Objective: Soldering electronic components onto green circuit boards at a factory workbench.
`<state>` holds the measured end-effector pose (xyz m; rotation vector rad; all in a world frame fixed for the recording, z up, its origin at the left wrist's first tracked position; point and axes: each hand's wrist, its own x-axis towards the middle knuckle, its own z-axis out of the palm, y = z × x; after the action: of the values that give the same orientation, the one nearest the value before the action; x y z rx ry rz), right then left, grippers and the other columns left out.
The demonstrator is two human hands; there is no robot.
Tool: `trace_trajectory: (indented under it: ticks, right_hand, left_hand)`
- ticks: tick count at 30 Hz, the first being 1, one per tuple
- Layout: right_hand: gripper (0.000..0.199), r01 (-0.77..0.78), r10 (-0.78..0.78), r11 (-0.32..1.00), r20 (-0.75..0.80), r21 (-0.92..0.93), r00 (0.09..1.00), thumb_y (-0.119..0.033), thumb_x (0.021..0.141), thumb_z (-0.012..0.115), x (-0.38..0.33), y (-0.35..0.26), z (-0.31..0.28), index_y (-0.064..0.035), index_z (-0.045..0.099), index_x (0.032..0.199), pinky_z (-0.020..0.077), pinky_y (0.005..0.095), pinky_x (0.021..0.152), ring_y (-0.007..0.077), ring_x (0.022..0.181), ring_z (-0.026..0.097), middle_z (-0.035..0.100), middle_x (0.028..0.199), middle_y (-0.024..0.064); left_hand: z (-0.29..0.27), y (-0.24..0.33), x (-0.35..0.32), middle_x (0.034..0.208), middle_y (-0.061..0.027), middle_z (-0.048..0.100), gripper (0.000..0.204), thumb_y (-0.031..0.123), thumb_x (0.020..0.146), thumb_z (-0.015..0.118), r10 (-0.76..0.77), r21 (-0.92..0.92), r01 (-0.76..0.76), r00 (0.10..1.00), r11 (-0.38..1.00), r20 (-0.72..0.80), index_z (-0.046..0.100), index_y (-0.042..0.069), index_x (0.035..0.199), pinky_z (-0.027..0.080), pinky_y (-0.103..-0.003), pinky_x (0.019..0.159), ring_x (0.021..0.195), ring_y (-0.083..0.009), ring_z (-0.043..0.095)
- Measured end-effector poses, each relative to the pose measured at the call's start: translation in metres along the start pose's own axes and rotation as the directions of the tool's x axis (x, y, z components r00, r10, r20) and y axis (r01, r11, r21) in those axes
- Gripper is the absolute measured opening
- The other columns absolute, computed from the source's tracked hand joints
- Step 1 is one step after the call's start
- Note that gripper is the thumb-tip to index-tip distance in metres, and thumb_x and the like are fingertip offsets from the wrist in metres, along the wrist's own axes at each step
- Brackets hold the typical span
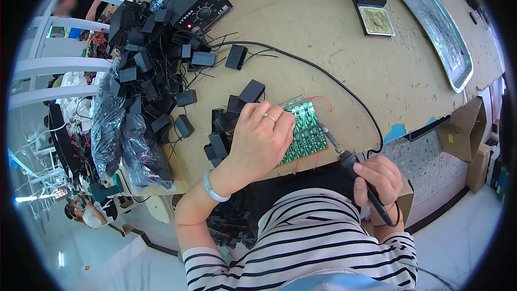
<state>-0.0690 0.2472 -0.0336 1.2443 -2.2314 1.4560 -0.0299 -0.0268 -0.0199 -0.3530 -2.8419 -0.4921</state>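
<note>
Mostly head view: one view only.
Circuit board (305, 132): green, thin and stiff, probably light and fragile; lies at table (344, 48) front edge; better held by edges.
Left hand (261, 137): pressed flat on board.
Right hand (377, 178): closed around soldering iron (353, 164), tip at board's right side.
Metal tray (439, 32): far behind board; contents unclear.
Plastic bag (121, 129): left of board, holds black parts.
</note>
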Motion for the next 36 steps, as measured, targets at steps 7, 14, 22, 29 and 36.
trace_trajectory:
  ticks: [7,14,22,29,36]
  right_hand:
    - [0.023,-0.002,0.002,1.0,-0.029,0.008,1.0,-0.001,0.078,0.07,-0.001,0.001,-0.001,-0.0005,0.069,0.1,0.0532,0.0314,0.055,0.0224,0.06,0.066,0.07,0.078,0.0093]
    - [0.023,0.019,-0.018,0.999,-0.033,0.045,0.999,0.0,0.076,0.07,0.001,0.002,0.001,-0.0001,0.07,0.1,0.0529,0.0316,0.055,0.0228,0.059,0.065,0.069,0.078,0.0098]
    - [0.014,0.0,-0.001,1.0,-0.086,-0.016,0.996,-0.004,0.083,0.065,-0.001,-0.001,0.0,0.001,0.068,0.096,0.0515,0.0351,0.054,0.0256,0.056,0.061,0.067,0.072,0.0116]
    - [0.015,0.029,-0.028,0.999,-0.084,0.018,0.996,0.0,0.082,0.061,0.003,0.001,0.002,0.0057,0.067,0.095,0.051,0.037,0.056,0.0275,0.057,0.06,0.062,0.071,0.0141]
    - [0.016,0.077,-0.076,0.997,-0.038,0.032,0.996,-0.001,0.081,0.062,0.011,-0.009,0.011,0.0056,0.067,0.094,0.0515,0.0371,0.056,0.0272,0.056,0.059,0.063,0.07,0.0149]
  left_hand:
    - [-0.001,0.003,0.001,0.084,-0.005,0.062,0.013,0.005,0.08,0.075,0.011,0.044,-0.012,1.0,0.999,0.002,0.065,0.006,0.089,0.045,-0.037,0.078,0.082,-0.025,0.058]
    - [-0.003,0.003,-0.005,0.095,-0.0062,0.063,0.016,0.006,0.081,0.075,-0.025,0.074,0.024,1.0,0.997,0.005,0.068,0.004,0.095,0.047,-0.039,0.084,0.093,-0.0272,0.058]
    - [-0.032,0.004,-0.018,0.114,-0.0111,0.064,0.026,0.003,0.085,0.074,-0.251,-0.01,0.255,0.943,0.967,-0.216,0.069,0.005,0.11,0.051,-0.043,0.087,0.104,-0.0336,0.061]
    - [-0.062,-0.053,-0.142,0.071,-0.0127,0.07,0.029,0.031,0.1,0.065,-0.779,0.283,0.91,0.406,0.301,-0.477,0.066,0.003,0.094,0.051,-0.043,0.057,0.064,-0.0341,0.069]
    - [-0.039,-0.064,-0.143,0.09,-0.0123,0.066,0.024,0.025,0.097,0.07,-0.587,0.33,0.854,0.518,0.403,-0.622,0.07,0.001,0.097,0.052,-0.04,0.066,0.075,-0.0288,0.066]
